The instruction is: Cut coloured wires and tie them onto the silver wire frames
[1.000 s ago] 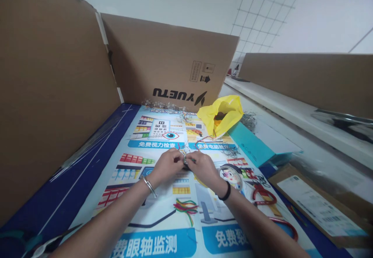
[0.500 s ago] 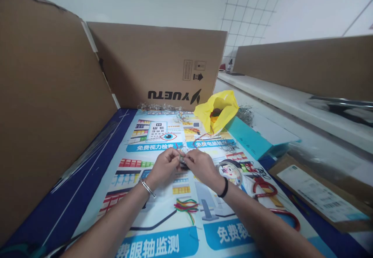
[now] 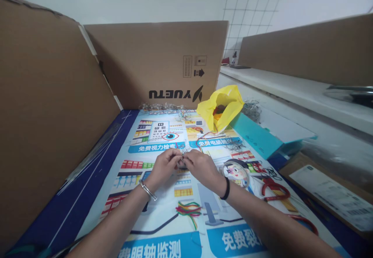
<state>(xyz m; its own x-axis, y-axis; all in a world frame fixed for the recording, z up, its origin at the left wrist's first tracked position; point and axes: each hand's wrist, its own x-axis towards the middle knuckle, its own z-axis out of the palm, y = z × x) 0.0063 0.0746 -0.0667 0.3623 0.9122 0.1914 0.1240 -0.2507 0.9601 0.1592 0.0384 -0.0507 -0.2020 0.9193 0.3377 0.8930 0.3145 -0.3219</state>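
Observation:
My left hand (image 3: pixel 164 167), with a metal bangle at the wrist, and my right hand (image 3: pixel 201 167), with a black band at the wrist, meet over the printed poster (image 3: pixel 163 211). Both pinch a small metallic piece (image 3: pixel 183 156) with thin wires between the fingertips; I cannot make out what it is. A bundle of coloured cords (image 3: pixel 189 210) in red, green and yellow lies on the poster just in front of my hands. Thin red cord (image 3: pixel 204 138) trails from the fingertips toward the yellow bag.
An open yellow plastic bag (image 3: pixel 223 108) sits at the back right beside a teal box (image 3: pixel 256 137). Cardboard walls (image 3: pixel 151 63) stand at the left and back. Red-handled scissors (image 3: pixel 272 190) and a flat cardboard parcel (image 3: pixel 335 199) lie on the right. Small metal bits (image 3: pixel 161 106) line the back.
My hands stay pinched together on the small piece at about the same spot. The camera has tilted a little, shifting the scene slightly.

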